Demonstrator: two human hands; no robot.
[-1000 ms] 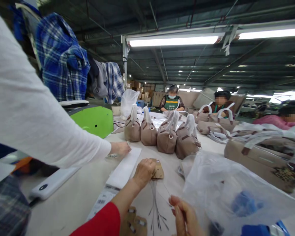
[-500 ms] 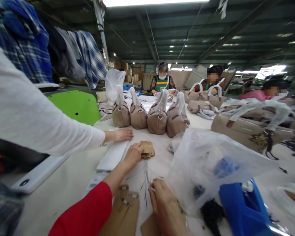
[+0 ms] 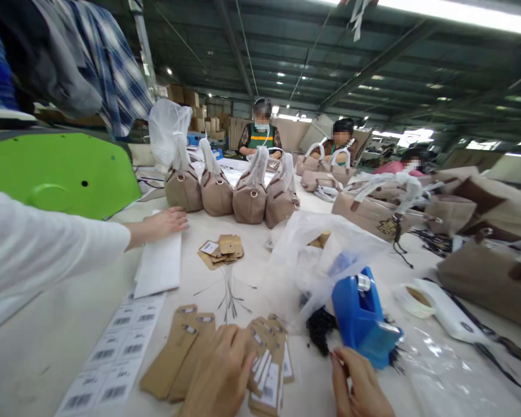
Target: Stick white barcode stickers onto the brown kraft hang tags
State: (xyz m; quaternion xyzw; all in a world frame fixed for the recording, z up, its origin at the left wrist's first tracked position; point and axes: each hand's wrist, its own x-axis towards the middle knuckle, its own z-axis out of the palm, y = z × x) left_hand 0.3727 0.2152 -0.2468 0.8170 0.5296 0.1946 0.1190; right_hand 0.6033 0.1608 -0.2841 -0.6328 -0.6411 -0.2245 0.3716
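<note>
My left hand [image 3: 219, 368] is closed, its fingers bent down over brown card hang tags in front of me. Left of it lie long hang tags [image 3: 176, 350] with small metal-coloured slots; on its right a fanned stack of hang tags [image 3: 267, 370] bears white labels. The left fingertips are partly hidden. Beside a tangle of black strings [image 3: 320, 330], my right hand [image 3: 360, 382] has thumb and finger pinched together; what is between them is too small to make out. Beyond the left hand are a pile of small brown tags [image 3: 222, 250] and thin strings [image 3: 229, 295] spread below it.
A blue tape dispenser [image 3: 360, 318] and a clear plastic bag [image 3: 299, 255] stand near my right hand. Barcode label sheets [image 3: 113, 353] lie left. A co-worker's hand [image 3: 167, 223] rests on white paper [image 3: 158, 263]. Several taupe handbags [image 3: 249, 202] line the back.
My left hand has left the small tag pile and come back to the long tags. My right hand has moved right, toward the black strings. The view has swung right.
</note>
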